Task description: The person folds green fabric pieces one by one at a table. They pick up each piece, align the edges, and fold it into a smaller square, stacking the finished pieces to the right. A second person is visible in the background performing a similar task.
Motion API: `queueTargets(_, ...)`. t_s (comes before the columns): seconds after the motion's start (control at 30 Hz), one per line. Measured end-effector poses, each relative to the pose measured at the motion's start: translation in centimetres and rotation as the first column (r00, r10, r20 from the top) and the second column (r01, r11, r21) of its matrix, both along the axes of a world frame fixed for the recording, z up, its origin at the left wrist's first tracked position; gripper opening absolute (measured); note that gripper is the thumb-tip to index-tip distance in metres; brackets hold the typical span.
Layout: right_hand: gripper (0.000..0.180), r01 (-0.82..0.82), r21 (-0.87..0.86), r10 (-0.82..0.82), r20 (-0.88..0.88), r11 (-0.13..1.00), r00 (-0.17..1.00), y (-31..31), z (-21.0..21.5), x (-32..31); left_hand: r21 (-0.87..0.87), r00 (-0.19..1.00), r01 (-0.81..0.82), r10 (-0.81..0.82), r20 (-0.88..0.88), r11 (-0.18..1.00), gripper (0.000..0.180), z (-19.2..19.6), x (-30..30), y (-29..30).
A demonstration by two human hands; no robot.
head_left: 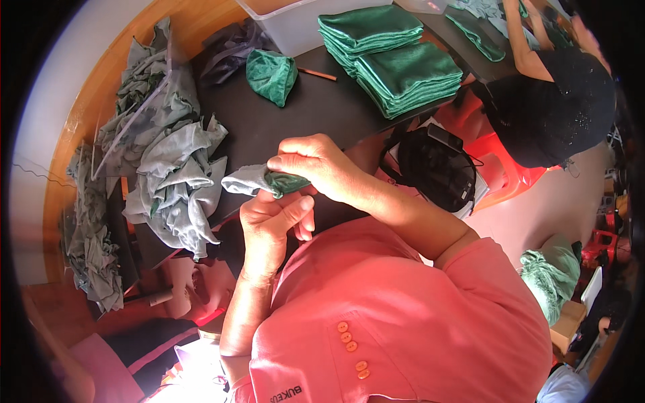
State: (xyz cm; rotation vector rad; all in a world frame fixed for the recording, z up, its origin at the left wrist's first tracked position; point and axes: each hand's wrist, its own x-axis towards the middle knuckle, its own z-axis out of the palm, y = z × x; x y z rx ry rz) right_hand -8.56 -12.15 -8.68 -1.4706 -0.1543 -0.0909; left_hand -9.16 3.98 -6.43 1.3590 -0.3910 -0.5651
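My right hand has a small grey-and-green piece of soft fabric pinched under the thumb. It pokes out toward 8 or 9 o'clock, long axis roughly 9-to-3. My left hand is half-curled at its 6, fingertips right by it, can't tell if they're gripping. Flat black table at 12, crumpled grey cloth heap at 9, folded shiny green fabric stack at 1.
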Motion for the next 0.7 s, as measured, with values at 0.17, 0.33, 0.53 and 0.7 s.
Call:
queueTargets(0.17,0.028,-0.034,0.189,0.058,-0.122,0.981,0.991,0.2,0.1,-0.4,-0.27,0.936,0.245,-0.3,-0.185,0.931,0.028,0.2,1.7,1.7)
queueTargets(0.33,0.029,0.079,0.052,-0.075,-0.084,0.996,0.994,-0.2,1.0,-0.9,-0.226,0.935,-0.095,0.009,-0.353,0.97,0.023,-1.3,-0.1,1.1)
queueTargets(0.53,0.022,0.117,-0.37,0.03,0.368,0.922,0.929,0.2,1.4,-0.9,0.004,0.939,-0.338,0.336,0.074,0.941,0.027,-0.6,-0.2,1.9)
queueTargets(0.7,0.021,0.001,-0.288,0.044,0.152,0.958,0.987,-0.2,1.2,-1.4,-0.17,0.872,-0.321,0.221,-0.437,0.932,0.022,-0.1,-0.4,1.8)
